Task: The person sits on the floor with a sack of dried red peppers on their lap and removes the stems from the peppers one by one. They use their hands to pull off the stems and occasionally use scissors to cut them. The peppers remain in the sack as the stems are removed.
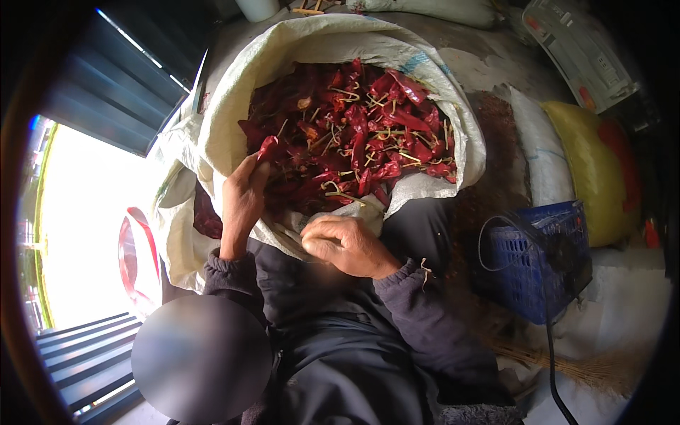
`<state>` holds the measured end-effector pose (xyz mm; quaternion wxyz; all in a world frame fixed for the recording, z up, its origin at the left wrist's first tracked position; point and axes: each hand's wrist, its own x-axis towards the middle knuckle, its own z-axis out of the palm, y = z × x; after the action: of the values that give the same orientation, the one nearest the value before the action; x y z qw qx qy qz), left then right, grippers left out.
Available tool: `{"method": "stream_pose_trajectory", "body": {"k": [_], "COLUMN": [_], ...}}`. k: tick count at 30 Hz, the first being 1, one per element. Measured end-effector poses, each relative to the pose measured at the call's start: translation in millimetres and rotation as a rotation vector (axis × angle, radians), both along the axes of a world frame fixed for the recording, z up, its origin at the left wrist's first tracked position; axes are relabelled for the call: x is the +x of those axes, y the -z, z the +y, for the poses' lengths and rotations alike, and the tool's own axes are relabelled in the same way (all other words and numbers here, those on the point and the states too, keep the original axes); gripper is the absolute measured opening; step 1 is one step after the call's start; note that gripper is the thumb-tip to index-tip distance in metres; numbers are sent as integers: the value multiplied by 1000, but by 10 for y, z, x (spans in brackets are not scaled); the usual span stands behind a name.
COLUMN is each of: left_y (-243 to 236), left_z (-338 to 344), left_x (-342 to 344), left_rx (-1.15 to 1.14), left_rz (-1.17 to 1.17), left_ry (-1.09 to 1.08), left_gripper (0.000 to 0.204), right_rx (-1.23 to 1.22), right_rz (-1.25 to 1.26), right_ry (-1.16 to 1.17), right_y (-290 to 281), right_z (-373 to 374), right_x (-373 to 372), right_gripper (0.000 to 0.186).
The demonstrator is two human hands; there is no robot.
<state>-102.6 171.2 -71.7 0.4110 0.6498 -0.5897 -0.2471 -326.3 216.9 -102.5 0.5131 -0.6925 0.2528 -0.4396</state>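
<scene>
— Red, brittle-looking dried chili (268,147) sat pinched in the left hand (243,198) fingers, at the sack (227,106) rim.
— And the right hand (347,244)?
— Curled at the sack's near edge; its grasp I couldn't tell. Light pods, probably; take them by the stems.

The left hand (243,202) is raised toward twelve o'clock, its back to the camera, the wrist straight above a dark ribbed cuff. Its fingers bend over at the top and the thumb closes against them in a pinching grip around something small and red. The right hand (345,244) lies lower, at about four o'clock from the left, knuckles up, fingers curled inward into a loose fist pointing toward nine o'clock. Both forearms wear dark sleeves.
</scene>
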Motion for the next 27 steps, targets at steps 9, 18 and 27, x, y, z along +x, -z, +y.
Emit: {"method": "stream_pose_trajectory", "body": {"k": [9, 18, 27], "left_y": [-164, -139, -261], "left_z": [360, 774, 962], "left_x": [-102, -113, -381], "left_rx": [20, 70, 278], "left_rz": [531, 40, -15], "left_ry": [80, 577, 574], "left_gripper": [18, 29, 26], "right_rx": [37, 103, -247], "right_rz": [262, 230, 355], "right_ry": [461, 226, 206], "right_y": [-503, -315, -275], "right_z": [-159, -36, 105], "right_x": [-93, -210, -111], "right_gripper": [27, 42, 28]}}
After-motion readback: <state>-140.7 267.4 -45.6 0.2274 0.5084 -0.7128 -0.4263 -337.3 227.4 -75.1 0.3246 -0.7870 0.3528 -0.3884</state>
